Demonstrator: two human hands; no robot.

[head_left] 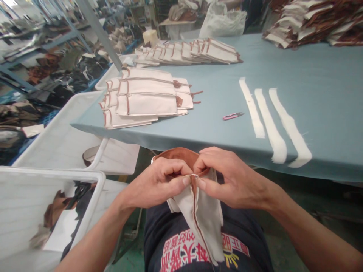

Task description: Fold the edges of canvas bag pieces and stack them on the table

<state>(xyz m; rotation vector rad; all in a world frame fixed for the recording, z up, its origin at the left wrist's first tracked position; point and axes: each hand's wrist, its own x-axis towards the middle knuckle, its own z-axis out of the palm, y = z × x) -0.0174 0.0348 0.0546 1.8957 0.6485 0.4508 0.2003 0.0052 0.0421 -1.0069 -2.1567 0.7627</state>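
Observation:
Between my two hands hangs a sewn piece (208,215), off-white outside with a brown inner face and a brown-edged seam running down it. It looks like a leather shoe or boot upper, though its exact kind is not plain. My left hand (166,181) pinches the top of the seam from one side, thumb against the off-white layer. My right hand (224,175) pinches the other side, the thumbs nearly meeting at the seam. Both sets of fingertips are partly hidden behind the rim. The piece hangs in front of a dark printed garment, just off the table edge.
Stacked off-white pieces with brown edges (150,92) lie on the blue-green table (215,90). Pink thread snips (233,116) lie beside several white strips (270,124). More piles sit at the back. White bins (93,177) stand at the left, against the table.

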